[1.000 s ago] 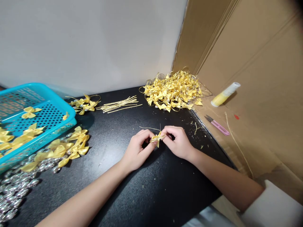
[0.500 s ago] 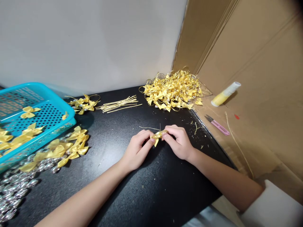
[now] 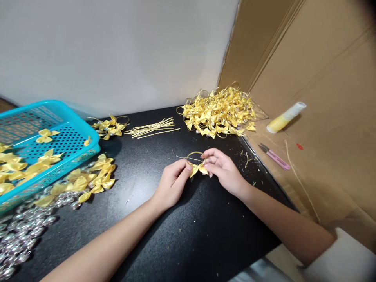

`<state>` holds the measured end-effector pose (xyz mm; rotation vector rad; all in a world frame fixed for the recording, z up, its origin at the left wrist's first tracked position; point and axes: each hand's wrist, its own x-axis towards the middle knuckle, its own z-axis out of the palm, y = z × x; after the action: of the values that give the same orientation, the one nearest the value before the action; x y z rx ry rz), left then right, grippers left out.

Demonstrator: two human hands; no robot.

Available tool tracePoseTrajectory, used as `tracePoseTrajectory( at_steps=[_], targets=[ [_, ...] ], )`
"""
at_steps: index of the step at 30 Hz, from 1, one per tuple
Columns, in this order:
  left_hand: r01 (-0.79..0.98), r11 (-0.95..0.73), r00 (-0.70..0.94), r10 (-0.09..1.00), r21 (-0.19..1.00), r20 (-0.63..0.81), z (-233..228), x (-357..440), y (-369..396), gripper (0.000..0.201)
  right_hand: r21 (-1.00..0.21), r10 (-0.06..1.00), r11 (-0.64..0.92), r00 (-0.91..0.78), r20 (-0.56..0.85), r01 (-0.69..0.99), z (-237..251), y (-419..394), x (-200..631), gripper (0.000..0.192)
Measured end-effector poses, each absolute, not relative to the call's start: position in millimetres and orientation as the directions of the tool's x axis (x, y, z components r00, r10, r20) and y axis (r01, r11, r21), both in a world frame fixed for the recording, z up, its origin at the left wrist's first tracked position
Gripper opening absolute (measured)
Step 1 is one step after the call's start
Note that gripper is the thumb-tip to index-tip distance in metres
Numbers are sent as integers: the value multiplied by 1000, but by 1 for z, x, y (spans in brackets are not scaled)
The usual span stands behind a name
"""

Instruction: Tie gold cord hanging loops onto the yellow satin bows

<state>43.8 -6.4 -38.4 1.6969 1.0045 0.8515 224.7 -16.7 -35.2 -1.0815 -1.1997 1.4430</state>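
Observation:
Between both hands is a gold ribbon bow [image 3: 199,169] with a round loop of gold cord [image 3: 194,153] standing above it. My left hand [image 3: 174,180] pinches the bow's left side between thumb and fingers. My right hand [image 3: 221,170] is closed on the right side of the bow, its fingertips by the loop. A thin gold strand lies on the black table [image 3: 164,235] just behind the hands. Whether a silver bead hangs under the bow is hidden.
A turquoise basket [image 3: 95,138] with gold bows stands at left, silver beads [image 3: 26,231] and more bows before it. Gold ties [image 3: 154,127] and a heap of looped bows [image 3: 219,113] lie behind. Pink thread snips [image 3: 276,158] and a thread tube [image 3: 286,117] are on cardboard at right.
The cord loop has come upright and open above the bow, and the bow now faces me. My right fingers have shifted up along the loop. The whole view has moved slightly.

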Motion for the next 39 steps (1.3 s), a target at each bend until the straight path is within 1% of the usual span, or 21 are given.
tracePoseTrajectory(
  at_steps=[3,6,9,14,21,26,29,31,32,33,34,36,37,38,39],
  targets=[
    [222,-216,373,920,951,122,-38,44,-6,23,-977,981,-123,-168,-94,-173,-35,-15,225,16],
    [213,-267,416,895,940,160,-37,44,-6,19,-978,984,-111,-156,-84,-176,-35,-15,225,16],
    [264,-312,439,881,913,174,-35,45,-6,15,-982,985,-98,-157,-72,-164,-35,-15,225,16],
    [265,-303,444,881,916,163,-34,44,-5,20,-985,988,-80,-142,-59,-151,-35,-15,224,14],
    [186,-223,485,868,957,108,-35,44,-3,26,-988,989,-49,-146,-27,-147,-36,-18,224,10],
    [167,-222,501,858,961,112,-35,44,-4,28,-996,989,-3,-149,10,-88,-35,-19,224,8],
    [188,-244,487,864,951,126,-36,44,-4,25,-999,988,40,-148,43,-21,-35,-21,224,5],
    [215,-281,460,874,936,157,-36,44,-4,17,-990,984,127,-135,119,57,-35,-22,226,6],
    [224,-305,442,878,926,182,-37,44,-5,13,-971,972,209,-131,194,117,-35,-22,228,8],
    [228,-331,427,879,916,212,-37,44,-5,13,-929,945,320,-137,298,187,-34,-22,230,10],
    [224,-358,413,877,907,244,-37,44,-6,16,-858,895,445,-163,415,256,-33,-22,233,13],
    [201,-398,383,873,895,302,-37,44,-7,22,-665,749,662,-260,610,346,-29,-21,238,18],
    [188,-408,362,874,893,323,-37,44,-7,23,-577,678,732,-306,668,362,-27,-20,241,20],
    [174,-413,341,877,894,339,-38,43,-8,23,-516,626,775,-335,704,364,-25,-19,243,21],
    [157,-408,322,882,899,344,-38,42,-8,21,-483,596,797,-341,727,364,-23,-18,244,21]
  ],
)
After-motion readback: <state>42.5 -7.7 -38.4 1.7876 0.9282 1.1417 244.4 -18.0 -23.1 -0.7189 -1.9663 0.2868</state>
